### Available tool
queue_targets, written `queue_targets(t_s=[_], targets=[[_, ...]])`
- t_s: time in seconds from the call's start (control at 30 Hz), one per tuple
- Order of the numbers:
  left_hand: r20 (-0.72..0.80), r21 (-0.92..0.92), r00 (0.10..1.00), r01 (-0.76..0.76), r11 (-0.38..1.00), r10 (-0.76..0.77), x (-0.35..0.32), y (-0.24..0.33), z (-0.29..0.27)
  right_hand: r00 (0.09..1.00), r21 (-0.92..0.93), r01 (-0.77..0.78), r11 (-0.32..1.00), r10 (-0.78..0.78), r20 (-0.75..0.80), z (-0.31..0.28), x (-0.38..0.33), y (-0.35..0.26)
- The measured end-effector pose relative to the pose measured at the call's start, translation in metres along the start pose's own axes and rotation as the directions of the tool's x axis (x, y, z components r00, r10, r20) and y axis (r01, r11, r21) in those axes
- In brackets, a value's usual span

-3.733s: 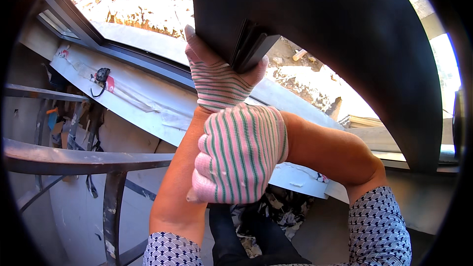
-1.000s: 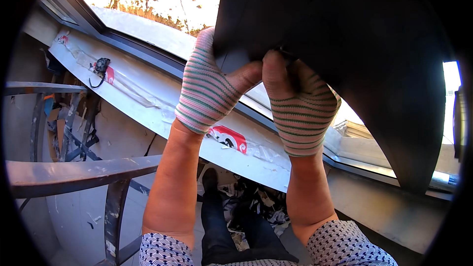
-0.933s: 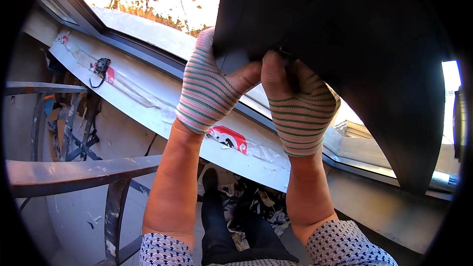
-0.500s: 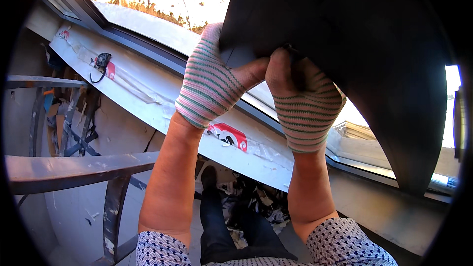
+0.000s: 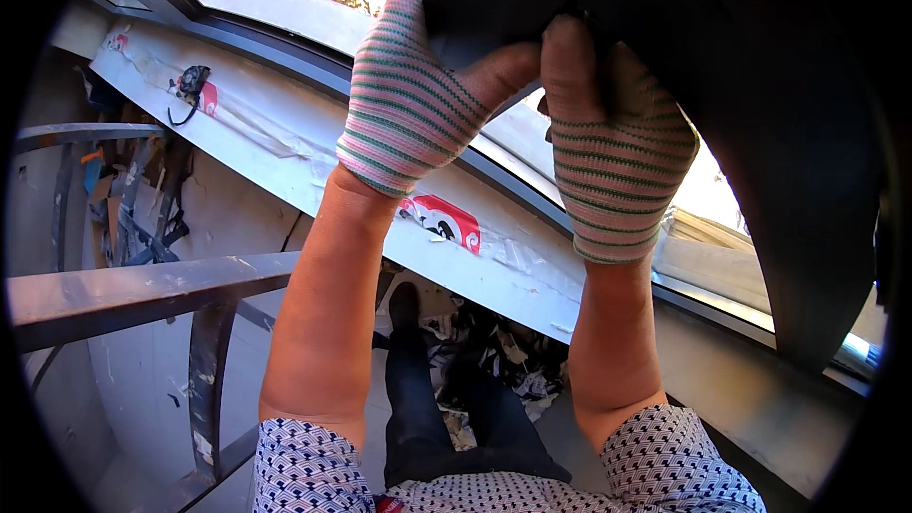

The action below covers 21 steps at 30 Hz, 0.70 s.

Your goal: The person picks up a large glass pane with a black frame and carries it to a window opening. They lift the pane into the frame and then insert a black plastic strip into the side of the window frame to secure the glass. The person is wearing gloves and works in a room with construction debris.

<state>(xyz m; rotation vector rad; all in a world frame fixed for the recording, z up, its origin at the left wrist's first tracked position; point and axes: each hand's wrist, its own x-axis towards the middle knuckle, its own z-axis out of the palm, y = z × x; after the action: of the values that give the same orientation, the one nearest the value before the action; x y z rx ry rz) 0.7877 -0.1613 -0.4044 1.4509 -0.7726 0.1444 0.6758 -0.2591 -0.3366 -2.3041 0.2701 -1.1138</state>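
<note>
The panel [image 5: 750, 66] is broad and black, held raised at far right, its right part curving down toward the near side.

The right hand [image 5: 622, 152], a fist in front of the left forearm [image 5: 323, 313] earlier, is now raised beside the left hand [image 5: 408, 100], near the lower edge of the dark panel [image 5: 722, 57]; a red patch [image 5: 454, 220] now shows between the forearms.

Pink gloves [image 5: 404, 104] striped green are worn with dark trousers [image 5: 418, 418] and white sleeves [image 5: 309, 470] patterned in dark blue.
</note>
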Motion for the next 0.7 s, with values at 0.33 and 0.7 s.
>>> queue_targets(t_s=[0.33, 0.7], targets=[[-0.012, -0.141, 0.997, 0.067, 0.988, -0.070, -0.002, 0.011, 0.005, 0.991, 0.075, -0.136, 0.988, 0.135, 0.020, 0.000, 0.000, -0.011], [0.028, -0.178, 0.993, 0.114, 0.977, -0.111, -0.003, 0.014, 0.002, 0.984, 0.129, -0.169, 0.977, 0.159, 0.086, -0.002, 0.001, -0.007]])
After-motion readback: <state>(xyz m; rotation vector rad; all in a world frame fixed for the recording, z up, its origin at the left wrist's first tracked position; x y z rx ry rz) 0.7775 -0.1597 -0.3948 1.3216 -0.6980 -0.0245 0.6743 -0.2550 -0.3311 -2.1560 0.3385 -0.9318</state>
